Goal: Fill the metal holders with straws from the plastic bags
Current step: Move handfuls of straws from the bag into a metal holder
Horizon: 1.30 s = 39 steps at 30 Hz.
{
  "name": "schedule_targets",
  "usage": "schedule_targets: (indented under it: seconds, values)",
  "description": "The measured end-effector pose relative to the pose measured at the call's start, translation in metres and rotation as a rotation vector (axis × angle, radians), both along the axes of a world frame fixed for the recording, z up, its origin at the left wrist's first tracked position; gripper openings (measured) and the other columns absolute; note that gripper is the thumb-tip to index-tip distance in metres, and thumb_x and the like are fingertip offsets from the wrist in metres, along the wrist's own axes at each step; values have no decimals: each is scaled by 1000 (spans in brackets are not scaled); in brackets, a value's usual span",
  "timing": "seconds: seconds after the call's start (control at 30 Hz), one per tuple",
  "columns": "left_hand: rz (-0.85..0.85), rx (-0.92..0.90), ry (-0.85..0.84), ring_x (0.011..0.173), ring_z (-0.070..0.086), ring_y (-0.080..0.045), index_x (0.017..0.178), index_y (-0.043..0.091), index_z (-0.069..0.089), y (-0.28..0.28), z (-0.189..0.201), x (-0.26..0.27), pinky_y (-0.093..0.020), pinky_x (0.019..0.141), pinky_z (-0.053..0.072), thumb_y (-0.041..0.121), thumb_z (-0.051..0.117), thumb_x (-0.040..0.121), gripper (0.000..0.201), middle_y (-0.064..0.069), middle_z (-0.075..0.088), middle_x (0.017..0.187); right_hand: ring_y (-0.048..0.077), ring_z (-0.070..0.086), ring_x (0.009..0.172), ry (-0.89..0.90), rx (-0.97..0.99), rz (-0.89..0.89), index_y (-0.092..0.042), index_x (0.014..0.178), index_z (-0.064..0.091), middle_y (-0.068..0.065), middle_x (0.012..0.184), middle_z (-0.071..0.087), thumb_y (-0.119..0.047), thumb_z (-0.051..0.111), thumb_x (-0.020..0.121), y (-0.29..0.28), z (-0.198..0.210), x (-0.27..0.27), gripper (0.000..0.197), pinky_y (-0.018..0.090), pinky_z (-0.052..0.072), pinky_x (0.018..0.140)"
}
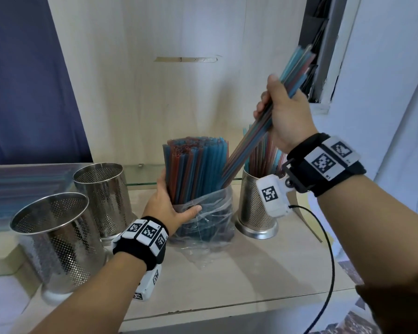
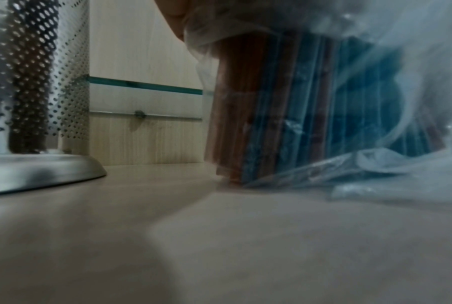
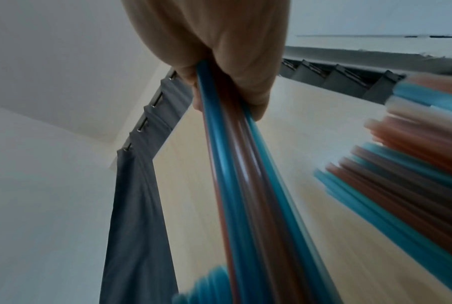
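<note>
A clear plastic bag (image 1: 203, 220) of blue and red straws (image 1: 196, 167) stands upright at the middle of the shelf. My left hand (image 1: 171, 206) grips the bag and bundle from the left. My right hand (image 1: 282, 112) grips a slanted handful of straws (image 1: 249, 143), raised above the bag with its lower ends still among the bundle. In the right wrist view this handful of straws (image 3: 243, 185) runs through my curled fingers (image 3: 227, 67). A perforated metal holder (image 1: 256, 208) at the right holds several straws. Two empty holders (image 1: 104, 194) (image 1: 56, 239) stand at the left.
The wooden shelf top (image 1: 239, 273) has a glass ledge (image 1: 22, 174) at the back left. A black cable (image 1: 326, 261) trails from my right wrist. A blue curtain (image 1: 22, 75) hangs at the left, and a dark window opening (image 1: 319, 44) sits at the upper right.
</note>
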<state>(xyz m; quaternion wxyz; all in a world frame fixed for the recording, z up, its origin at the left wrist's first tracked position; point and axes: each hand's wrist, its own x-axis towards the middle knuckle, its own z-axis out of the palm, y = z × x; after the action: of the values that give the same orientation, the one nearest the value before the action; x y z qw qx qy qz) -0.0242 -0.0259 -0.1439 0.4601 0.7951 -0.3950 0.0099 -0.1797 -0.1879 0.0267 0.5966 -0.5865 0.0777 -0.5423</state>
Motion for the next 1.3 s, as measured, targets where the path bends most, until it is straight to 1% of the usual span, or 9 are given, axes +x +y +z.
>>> schedule_targets:
  seconds: [0.17,0.43,0.57,0.8,0.93,1.03,1.13,1.23,1.3]
  values:
    - [2,-2,-19,110,61,-24,149,23,18,1,0,-2,-28,95,44,36,88,66,110,-4,63,121,13,50,53,-60,-133,-71,-14,81,46,-3,61,48,-25,51,103,-11,17,-24,25,30,45,57]
    - [8,13,-18,110,61,-25,146,24,19,1,1,-3,-31,95,46,37,88,66,107,-4,62,121,16,52,53,72,-286,-266,-9,83,46,-4,57,51,-30,52,101,-40,17,-39,29,29,45,57]
    - [6,21,-5,111,61,-24,145,25,20,1,1,-2,-31,95,46,38,88,65,106,-3,62,122,11,53,53,215,-292,-285,-7,92,47,1,62,51,-27,53,102,-48,-5,-28,24,21,46,54]
    - [8,23,-1,110,61,-23,144,25,20,1,1,-2,-31,94,47,39,87,66,104,-2,62,120,-1,53,46,483,-268,-404,-10,85,56,0,63,59,-32,54,100,-56,-64,1,26,13,45,54]
    - [10,18,1,110,61,-22,144,26,20,1,0,-2,-31,95,47,39,87,65,104,0,61,121,18,67,71,600,-197,-441,-8,103,57,2,73,66,-36,55,99,-60,-83,12,29,34,53,77]
    - [4,11,4,110,61,-21,145,27,20,0,-1,-1,-31,95,47,38,88,65,105,0,61,121,30,67,98,689,-187,-493,-9,117,50,12,105,69,-37,56,98,-59,-85,14,35,40,51,92]
    - [3,5,-7,110,61,-21,144,27,20,-1,-2,0,-32,96,47,39,88,64,105,0,62,120,26,58,115,608,-216,-537,-6,133,38,13,126,59,-27,62,96,-53,-81,11,49,34,43,100]
    - [-2,7,-1,110,61,-20,144,28,19,-1,-3,2,-31,96,47,38,88,65,105,1,61,121,14,44,127,450,-464,-572,-12,149,27,7,140,47,-15,70,89,-50,-76,2,74,41,28,117]
    - [-4,6,1,110,60,-19,144,29,19,-2,-4,2,-31,96,47,39,88,65,105,2,61,121,23,35,136,406,-717,-711,-6,152,25,13,148,39,-21,75,83,-52,-75,-5,86,45,23,118]
